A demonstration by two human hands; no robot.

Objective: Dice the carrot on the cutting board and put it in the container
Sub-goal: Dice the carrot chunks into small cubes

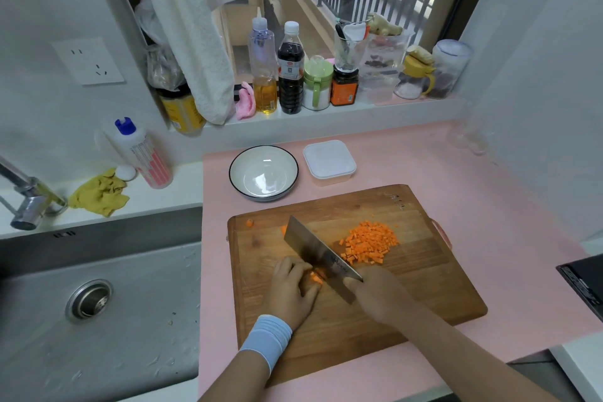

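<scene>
A wooden cutting board (408, 287) lies on the pink counter. A heap of diced carrot (370, 241) sits on its upper middle. My left hand (290, 290) presses down on a small remaining carrot piece (316, 277) at the board's left centre. My right hand (378, 294) grips the handle of a wide cleaver (318, 253), whose blade stands against the carrot piece beside my left fingers. One carrot end (249, 222) lies at the board's far left corner. A white bowl with a dark rim (235, 173) stands empty behind the board.
A lidded white plastic box (329, 161) sits right of the bowl. A steel sink (98, 303) and tap (29, 199) lie to the left. Bottles and jars (290, 68) line the window sill. A dark appliance edge (584, 284) is at the right.
</scene>
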